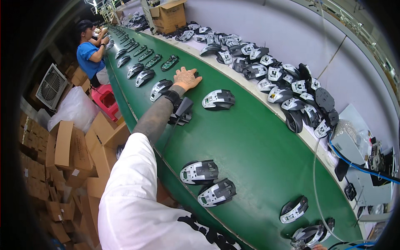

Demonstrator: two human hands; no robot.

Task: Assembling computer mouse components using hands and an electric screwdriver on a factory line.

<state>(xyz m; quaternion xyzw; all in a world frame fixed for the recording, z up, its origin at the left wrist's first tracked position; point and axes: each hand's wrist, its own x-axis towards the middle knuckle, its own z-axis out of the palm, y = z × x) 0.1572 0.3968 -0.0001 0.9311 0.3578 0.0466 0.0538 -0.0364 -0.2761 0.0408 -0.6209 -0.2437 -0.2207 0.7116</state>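
Mouse part [197,74] lies toward the wall-side edge of a green counter [266,154] in a workroom stacked with cartons [66,143]. Only dark patches show beneath a left hand [187,79], hiding its direction and long axis; whether the fingers clamp it cannot be told. A right hand [319,247] barely shows, its fingers unreadable.

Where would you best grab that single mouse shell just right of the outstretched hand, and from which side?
Probably from above, pinching the middle of its two long sides: the mouse shell is elongated, rests on the green surface, and no other shell touches it.
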